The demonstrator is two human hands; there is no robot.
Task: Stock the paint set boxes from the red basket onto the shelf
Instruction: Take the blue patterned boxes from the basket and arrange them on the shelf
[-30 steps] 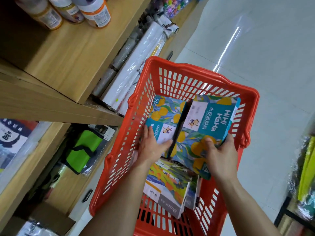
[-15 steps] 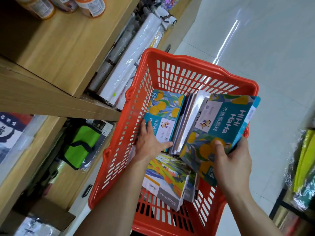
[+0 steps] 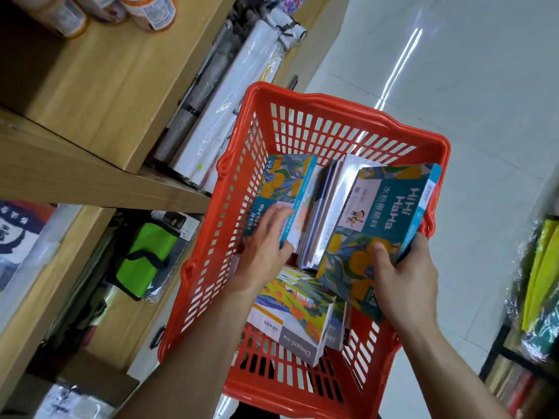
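Observation:
A red basket (image 3: 302, 116) sits below me on the floor beside the wooden shelf (image 3: 99, 86). My right hand (image 3: 405, 273) grips the near corner of a teal paint set box (image 3: 384, 213) printed with oranges, lifted and tilted over the basket's right rim. My left hand (image 3: 263, 246) holds a second teal paint set box (image 3: 281, 182) that leans against the basket's left wall. Between them stand several thin wrapped packs (image 3: 329, 207). Another colourful box (image 3: 296, 316) labelled Dmart lies at the near end.
Jars (image 3: 151, 10) stand on the upper shelf board. White and grey wrapped rolls (image 3: 230, 95) lie on the board below it. A green and black pouch (image 3: 145, 255) sits lower down. The pale tiled floor (image 3: 453, 86) spreads to the right, with wrapped goods (image 3: 541, 276) at the right edge.
My right hand has raised the teal box up and to the right, out from among the packs. My left hand has slid up and closed on the left teal box.

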